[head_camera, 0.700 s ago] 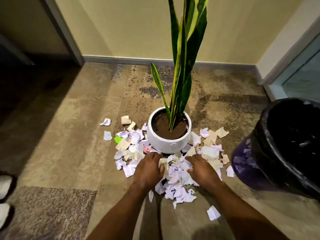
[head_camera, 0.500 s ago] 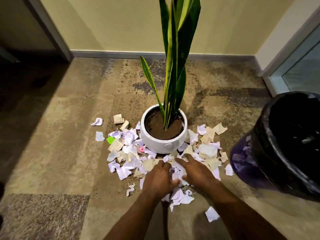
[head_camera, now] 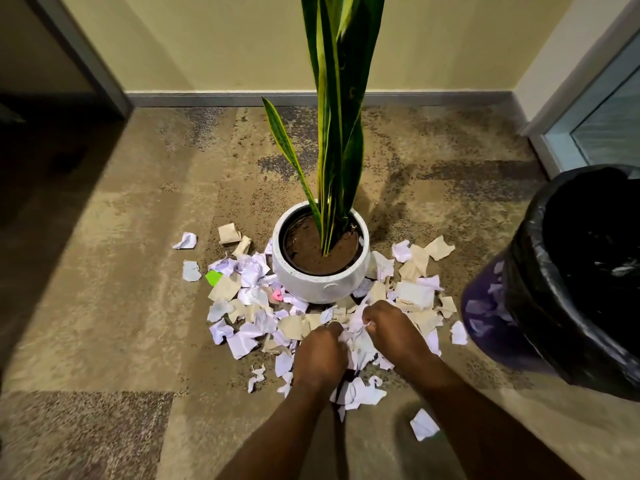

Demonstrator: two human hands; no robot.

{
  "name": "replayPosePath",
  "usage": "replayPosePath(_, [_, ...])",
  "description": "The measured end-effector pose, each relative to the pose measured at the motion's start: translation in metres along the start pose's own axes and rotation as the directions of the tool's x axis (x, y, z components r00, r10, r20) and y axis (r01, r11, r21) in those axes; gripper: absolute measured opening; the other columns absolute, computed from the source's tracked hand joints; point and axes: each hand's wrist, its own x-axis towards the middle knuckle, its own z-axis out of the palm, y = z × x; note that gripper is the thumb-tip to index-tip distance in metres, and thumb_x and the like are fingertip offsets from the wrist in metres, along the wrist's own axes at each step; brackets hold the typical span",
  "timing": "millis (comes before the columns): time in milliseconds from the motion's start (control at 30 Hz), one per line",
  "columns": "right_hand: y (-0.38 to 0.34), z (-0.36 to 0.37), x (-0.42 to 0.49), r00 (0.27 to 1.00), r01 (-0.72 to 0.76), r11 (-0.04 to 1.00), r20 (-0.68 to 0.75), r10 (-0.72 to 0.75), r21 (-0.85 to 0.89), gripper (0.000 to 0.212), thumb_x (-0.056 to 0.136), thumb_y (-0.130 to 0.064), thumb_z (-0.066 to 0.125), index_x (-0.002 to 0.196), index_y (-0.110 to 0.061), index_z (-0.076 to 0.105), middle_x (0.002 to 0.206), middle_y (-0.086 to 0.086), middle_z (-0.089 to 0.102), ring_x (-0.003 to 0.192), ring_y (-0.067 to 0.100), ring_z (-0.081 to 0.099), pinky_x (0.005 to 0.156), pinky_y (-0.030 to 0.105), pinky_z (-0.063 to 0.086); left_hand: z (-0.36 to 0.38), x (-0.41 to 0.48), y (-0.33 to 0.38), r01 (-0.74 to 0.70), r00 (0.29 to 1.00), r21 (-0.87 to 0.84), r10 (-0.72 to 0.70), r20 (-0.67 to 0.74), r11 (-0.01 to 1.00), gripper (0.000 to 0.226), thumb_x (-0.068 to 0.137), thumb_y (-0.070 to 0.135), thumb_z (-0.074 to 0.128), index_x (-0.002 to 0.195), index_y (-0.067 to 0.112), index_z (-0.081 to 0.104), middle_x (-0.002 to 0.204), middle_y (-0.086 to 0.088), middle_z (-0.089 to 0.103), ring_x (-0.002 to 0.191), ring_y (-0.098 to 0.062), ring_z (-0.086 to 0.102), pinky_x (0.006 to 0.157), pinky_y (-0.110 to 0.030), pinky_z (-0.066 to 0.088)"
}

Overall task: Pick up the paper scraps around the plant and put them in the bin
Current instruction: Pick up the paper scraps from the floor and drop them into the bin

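Torn paper scraps (head_camera: 242,296), white, tan, one green and one pink, lie on the carpet in front of and on both sides of a white pot (head_camera: 320,282) holding a tall snake plant (head_camera: 341,133). My left hand (head_camera: 320,355) and my right hand (head_camera: 391,327) are pressed close together just in front of the pot, fingers curled around a bunch of white scraps (head_camera: 356,344) squeezed between them. A bin (head_camera: 540,306) lined with a black bag stands at the right, its mouth open towards me.
Yellow wall and grey skirting run behind the plant. A glass door frame (head_camera: 588,126) is at the far right, a dark doorway (head_camera: 52,140) at the left. One loose scrap (head_camera: 424,424) lies by my right forearm. Bare carpet stretches to the left.
My hands have drawn together from either side of the pile, gathering white scraps into a bunch between them. The view has shifted slightly, so the pot sits further left.
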Motion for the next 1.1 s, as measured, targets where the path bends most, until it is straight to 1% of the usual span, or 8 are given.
replayPosePath(67, [0.000, -0.003, 0.000, 0.999, -0.025, 0.998, -0.031, 0.027, 0.064, 0.017, 0.084, -0.001, 0.055, 0.094, -0.007, 0.068, 0.102, 0.014, 0.062, 0.091, 0.030, 0.061, 0.076, 0.032, 0.048, -0.004, 0.000, 0.001, 0.026, 0.999, -0.068, -0.028, -0.018, 0.997, 0.015, 0.090, 0.020, 0.051, 0.099, 0.019, 0.064, 0.095, -0.005, 0.071, 0.088, -0.026, 0.065, 0.066, -0.029, 0.045])
replayPosePath(233, [0.000, -0.018, -0.007, 0.993, -0.062, 0.987, -0.092, 0.076, 0.145, 0.012, 0.083, 0.002, 0.060, 0.090, -0.005, 0.067, 0.107, 0.012, 0.059, 0.091, 0.029, 0.061, 0.081, 0.031, 0.049, -0.013, -0.003, 0.004, 0.048, 0.998, -0.174, -0.053, -0.023, 0.984, 0.028, 0.090, 0.015, 0.055, 0.115, 0.020, 0.064, 0.105, -0.005, 0.072, 0.095, -0.025, 0.066, 0.073, -0.027, 0.047])
replayPosePath(433, [-0.007, -0.047, -0.014, 0.976, -0.141, 0.978, -0.144, 0.163, 0.152, 0.014, 0.084, -0.002, 0.057, 0.086, -0.011, 0.068, 0.093, 0.007, 0.066, 0.086, 0.025, 0.061, 0.072, 0.029, 0.046, -0.032, -0.008, 0.021, 0.040, 0.996, -0.208, -0.055, -0.066, 0.977, 0.038, 0.087, 0.015, 0.060, 0.125, 0.019, 0.061, 0.119, -0.004, 0.069, 0.104, -0.024, 0.066, 0.087, -0.032, 0.053])
replayPosePath(533, [-0.014, -0.066, -0.019, 0.960, -0.182, 0.963, -0.176, 0.217, 0.198, 0.015, 0.083, -0.004, 0.057, 0.080, -0.014, 0.067, 0.082, 0.006, 0.069, 0.076, 0.022, 0.062, 0.063, 0.027, 0.043, -0.047, -0.011, 0.031, 0.029, 0.993, -0.228, -0.054, -0.104, 0.973, 0.038, 0.086, 0.013, 0.061, 0.124, 0.018, 0.061, 0.115, -0.004, 0.071, 0.098, -0.022, 0.067, 0.083, -0.030, 0.053])
replayPosePath(667, [-0.026, -0.099, -0.029, 0.929, -0.213, 0.934, -0.235, 0.284, 0.287, 0.015, 0.083, -0.007, 0.057, 0.081, -0.015, 0.069, 0.081, 0.005, 0.070, 0.074, 0.023, 0.063, 0.068, 0.032, 0.051, -0.073, -0.018, 0.049, -0.017, 0.982, -0.286, -0.037, -0.184, 0.958, 0.032, 0.083, 0.010, 0.064, 0.115, 0.014, 0.065, 0.104, -0.007, 0.073, 0.087, -0.023, 0.068, 0.074, -0.025, 0.047])
replayPosePath(833, [-0.042, -0.152, -0.039, 0.893, -0.144, 0.916, -0.349, 0.283, 0.374, 0.021, 0.079, -0.005, 0.059, 0.066, -0.022, 0.061, 0.066, -0.006, 0.062, 0.060, 0.010, 0.053, 0.058, 0.025, 0.033, -0.114, -0.018, 0.087, -0.107, 0.964, -0.295, 0.026, -0.266, 0.950, 0.034, 0.083, 0.011, 0.062, 0.117, 0.015, 0.066, 0.097, -0.009, 0.074, 0.078, -0.024, 0.067, 0.068, -0.030, 0.052])
replayPosePath(967, [-0.052, -0.199, -0.049, 0.832, -0.120, 0.875, -0.434, 0.346, 0.469, 0.016, 0.078, -0.008, 0.064, 0.069, -0.021, 0.066, 0.070, -0.007, 0.065, 0.063, 0.010, 0.057, 0.060, 0.024, 0.040, -0.147, -0.018, 0.125, -0.218, 0.931, -0.280, 0.113, -0.346, 0.935, 0.031, 0.084, 0.011, 0.062, 0.114, 0.013, 0.067, 0.097, -0.010, 0.073, 0.081, -0.025, 0.066, 0.071, -0.028, 0.049])
replayPosePath(1100, [-0.049, -0.243, -0.063, 0.758, -0.078, 0.829, -0.508, 0.410, 0.554, 0.020, 0.078, -0.008, 0.067, 0.066, -0.024, 0.064, 0.064, -0.015, 0.061, 0.058, 0.004, 0.055, 0.056, 0.019, 0.038, -0.172, -0.022, 0.166, -0.283, 0.915, -0.256, 0.179, -0.363, 0.925, 0.035, 0.086, 0.016, 0.062, 0.120, 0.020, 0.064, 0.087, -0.008, 0.072, 0.068, -0.022, 0.064, 0.063, -0.030, 0.050])
